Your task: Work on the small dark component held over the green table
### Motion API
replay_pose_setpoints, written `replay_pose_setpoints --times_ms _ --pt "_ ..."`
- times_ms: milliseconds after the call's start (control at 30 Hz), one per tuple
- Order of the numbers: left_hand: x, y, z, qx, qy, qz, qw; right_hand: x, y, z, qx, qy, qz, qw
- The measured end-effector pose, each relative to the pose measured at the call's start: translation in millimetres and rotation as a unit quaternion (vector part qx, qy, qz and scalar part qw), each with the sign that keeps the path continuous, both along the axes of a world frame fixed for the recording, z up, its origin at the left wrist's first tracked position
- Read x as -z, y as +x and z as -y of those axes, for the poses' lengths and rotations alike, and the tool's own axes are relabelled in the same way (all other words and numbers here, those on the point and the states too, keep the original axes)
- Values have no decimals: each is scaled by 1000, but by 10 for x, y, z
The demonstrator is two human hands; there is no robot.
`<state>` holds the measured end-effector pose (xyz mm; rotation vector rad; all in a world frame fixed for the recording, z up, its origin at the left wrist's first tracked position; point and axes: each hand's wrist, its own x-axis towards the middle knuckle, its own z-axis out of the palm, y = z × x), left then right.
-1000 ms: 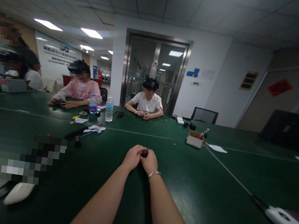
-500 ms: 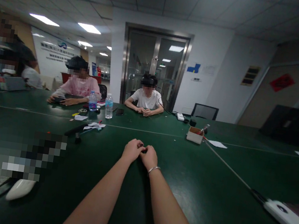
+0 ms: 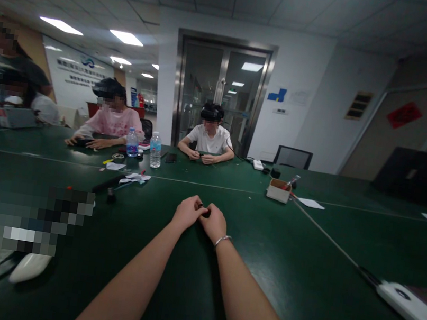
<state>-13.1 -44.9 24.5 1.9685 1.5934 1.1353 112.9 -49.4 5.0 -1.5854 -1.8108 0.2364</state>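
Observation:
Both my hands meet over the green table (image 3: 191,306), straight ahead of me. My left hand (image 3: 188,213) is closed, its fingers curled and its thumb reaching across to the other hand. Closed as well, my right hand (image 3: 214,222) touches it at the fingertips and wears a silver bracelet (image 3: 222,242) at the wrist. A small dark thing (image 3: 206,213) shows between the fingers. Most of it is hidden, so its kind cannot be made out.
A box with pens (image 3: 278,192) stands ahead right, near a white power strip (image 3: 411,312) and its cable. Water bottles (image 3: 155,150) and paper scraps (image 3: 134,177) lie ahead left. A white object (image 3: 31,267) is at near left. People in headsets (image 3: 208,140) sit opposite.
My hands stay together, with my wrists slightly farther apart and the fingers shifted a little. The person opposite has moved their hands slightly.

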Motion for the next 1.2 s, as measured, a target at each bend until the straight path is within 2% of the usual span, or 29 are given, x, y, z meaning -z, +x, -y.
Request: replay_pose_setpoints --times_ms 67,167,300,400,667,833,1200 --pt "94 -65 -29 15 -9 75 997 -41 1 37 -9 9 3 1000" --pt "184 -163 -55 75 -36 139 987 -87 12 75 -52 21 -4 998" --pt "173 -245 -52 161 -58 166 971 -75 49 51 -88 11 -39 995" --pt "169 -264 -56 188 -61 177 964 -42 84 -2 -104 11 -65 992" --pt "285 -283 -162 126 -69 187 972 41 143 -113 -114 4 -106 988" --pt "242 -254 -131 93 -78 167 979 95 154 -165 -147 25 -122 981" --pt "151 -245 -19 21 -66 71 995 72 132 -153 -180 94 -125 971"
